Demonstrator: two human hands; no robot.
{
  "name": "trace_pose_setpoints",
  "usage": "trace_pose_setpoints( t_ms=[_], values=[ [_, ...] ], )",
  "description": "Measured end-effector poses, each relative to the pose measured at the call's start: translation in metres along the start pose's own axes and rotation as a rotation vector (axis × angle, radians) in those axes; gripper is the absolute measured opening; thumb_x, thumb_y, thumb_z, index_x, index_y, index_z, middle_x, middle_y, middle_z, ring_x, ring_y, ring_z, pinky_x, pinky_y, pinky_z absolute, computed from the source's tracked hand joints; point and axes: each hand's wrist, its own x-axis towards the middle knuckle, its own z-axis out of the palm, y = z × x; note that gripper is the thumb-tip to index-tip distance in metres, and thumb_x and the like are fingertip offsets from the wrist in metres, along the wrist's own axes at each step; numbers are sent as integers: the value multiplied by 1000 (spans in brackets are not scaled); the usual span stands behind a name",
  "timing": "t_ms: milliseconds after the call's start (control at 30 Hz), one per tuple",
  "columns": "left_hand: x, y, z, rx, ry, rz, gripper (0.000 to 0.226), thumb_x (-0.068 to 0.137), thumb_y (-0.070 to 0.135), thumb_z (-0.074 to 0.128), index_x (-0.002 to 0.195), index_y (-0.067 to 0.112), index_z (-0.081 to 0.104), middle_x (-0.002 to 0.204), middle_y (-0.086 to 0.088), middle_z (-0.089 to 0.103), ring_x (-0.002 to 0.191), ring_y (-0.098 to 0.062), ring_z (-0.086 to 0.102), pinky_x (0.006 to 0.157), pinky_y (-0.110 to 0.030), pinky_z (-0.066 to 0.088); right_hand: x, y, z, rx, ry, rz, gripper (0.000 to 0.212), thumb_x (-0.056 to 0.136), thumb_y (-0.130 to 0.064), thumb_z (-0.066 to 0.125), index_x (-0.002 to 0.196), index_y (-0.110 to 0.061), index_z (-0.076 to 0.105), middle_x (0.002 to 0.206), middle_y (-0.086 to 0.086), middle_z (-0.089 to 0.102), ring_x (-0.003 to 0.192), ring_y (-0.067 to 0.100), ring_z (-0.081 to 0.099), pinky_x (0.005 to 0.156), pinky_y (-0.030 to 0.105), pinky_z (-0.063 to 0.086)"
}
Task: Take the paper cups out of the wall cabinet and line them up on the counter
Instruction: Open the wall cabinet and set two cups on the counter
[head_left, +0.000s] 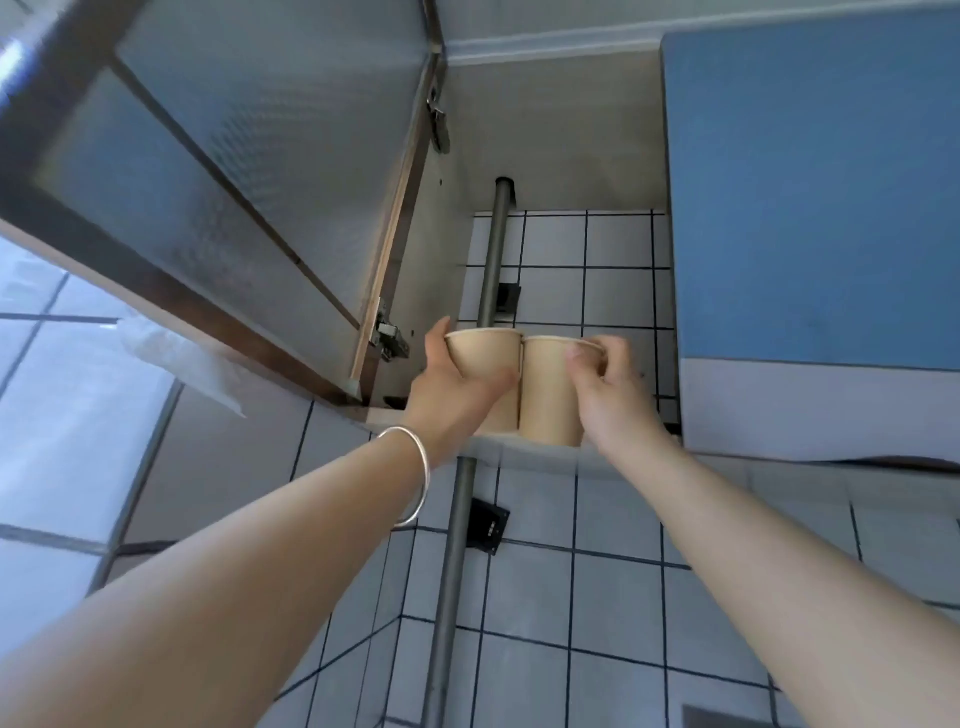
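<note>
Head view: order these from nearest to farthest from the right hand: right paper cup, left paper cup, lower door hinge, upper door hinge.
From the right hand:
1. Right paper cup, held by that hand at the rim.
2. Left paper cup, just left, in the left hand.
3. Lower door hinge, farther left on the cabinet side.
4. Upper door hinge, high above.

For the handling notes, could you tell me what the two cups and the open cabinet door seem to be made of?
Left cup and right cup: matte tan paper, apparently, with thin rolled rims. Cabinet door: translucent textured panel, glass or plastic, in a dark frame.
</note>
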Motion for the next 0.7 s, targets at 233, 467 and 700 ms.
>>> trace_pose_setpoints(
  t_ms=[233, 467, 700],
  values=[
    [-106, -4, 4, -198, 100, -260, 76, 71, 56, 67, 133, 33, 31, 117, -2, 59, 96, -17, 61, 66, -25, 52, -105, -5, -10, 318, -6, 197, 52, 90, -42, 53, 135, -22, 38, 124, 0, 53, 104, 15, 51, 74, 20, 39],
    [-229, -23, -50, -205, 184, -365, 77, 54, 52, 72, 123, 44, 38, 108, 2, 61, 91, -15, 64, 60, -30, 55, -231, -24, 13, 591, -165, 411, 62, 82, -41, 64, 135, -30, 34, 108, -8, 56, 89, 5, 55, 68, 26, 48],
    [-359, -31, -159, -51, 429, -504, 64, 64, 36, 78, 119, 36, 46, 97, -1, 67, 83, -19, 67, 67, -38, 58, -375, -90, 64, 762, -404, 630, 65, 74, -35, 75, 128, -34, 39, 98, -12, 58, 85, 4, 59, 74, 30, 55]
  ],
)
